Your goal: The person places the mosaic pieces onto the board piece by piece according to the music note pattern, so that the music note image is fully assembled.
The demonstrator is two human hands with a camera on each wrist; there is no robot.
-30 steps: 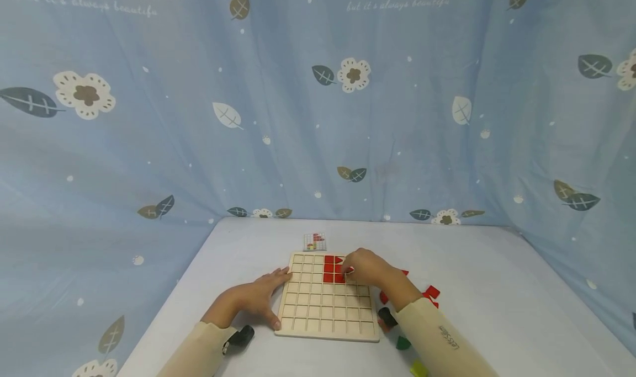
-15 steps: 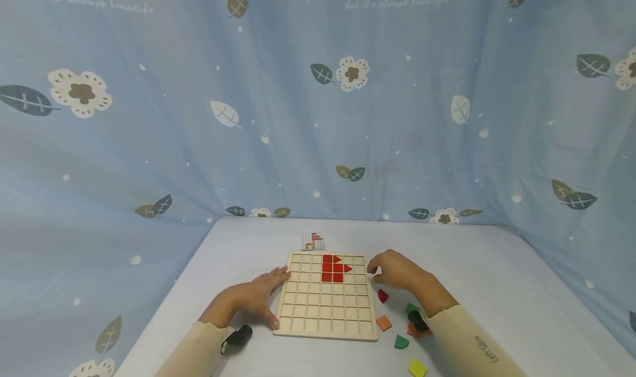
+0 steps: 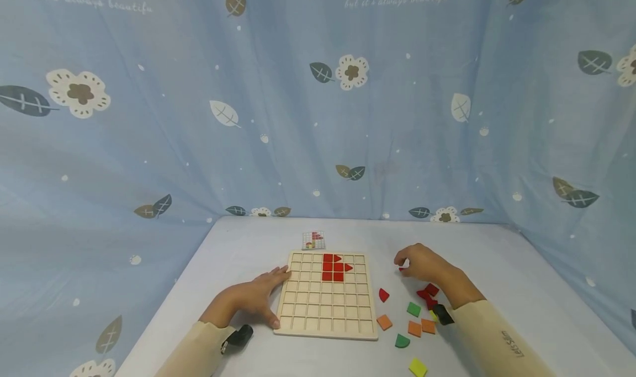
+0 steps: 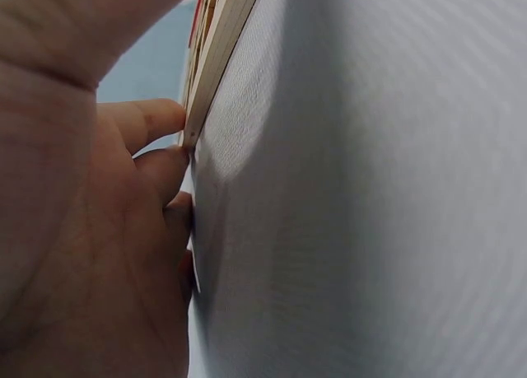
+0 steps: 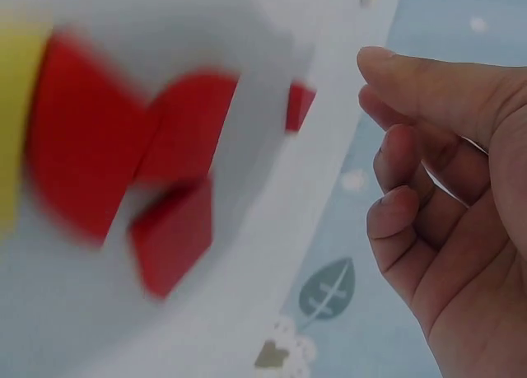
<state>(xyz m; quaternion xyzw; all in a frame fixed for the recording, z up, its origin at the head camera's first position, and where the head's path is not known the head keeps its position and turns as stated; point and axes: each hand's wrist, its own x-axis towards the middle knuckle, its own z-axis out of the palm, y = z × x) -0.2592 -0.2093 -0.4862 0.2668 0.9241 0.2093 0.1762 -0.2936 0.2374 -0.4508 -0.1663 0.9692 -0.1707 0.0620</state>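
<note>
A square wooden grid board (image 3: 325, 311) lies on the table, with several red squares (image 3: 328, 267) and red triangles (image 3: 348, 267) set in its upper cells. Spread along the board's left edge, my left hand (image 3: 253, 299) touches it with fingers and thumb; the left wrist view shows fingertips against the wooden side (image 4: 216, 61). To the right of the board, my right hand (image 3: 422, 264) hovers with bent fingers above a small red piece (image 3: 401, 269). In the right wrist view that red piece (image 5: 299, 106) lies apart from the fingertips, and nothing sits between them.
A small pattern card (image 3: 313, 240) lies behind the board. Right of it are scattered a red quarter circle (image 3: 383, 295), green pieces (image 3: 413, 309), orange squares (image 3: 385, 322), more red pieces (image 3: 431, 290) and a yellow square (image 3: 418, 367). A blue patterned curtain (image 3: 298, 145) hangs behind.
My right hand has moved from over the board rightward to the loose pieces, leaving a red triangle in a cell beside the squares. My left hand has stayed at the board's edge.
</note>
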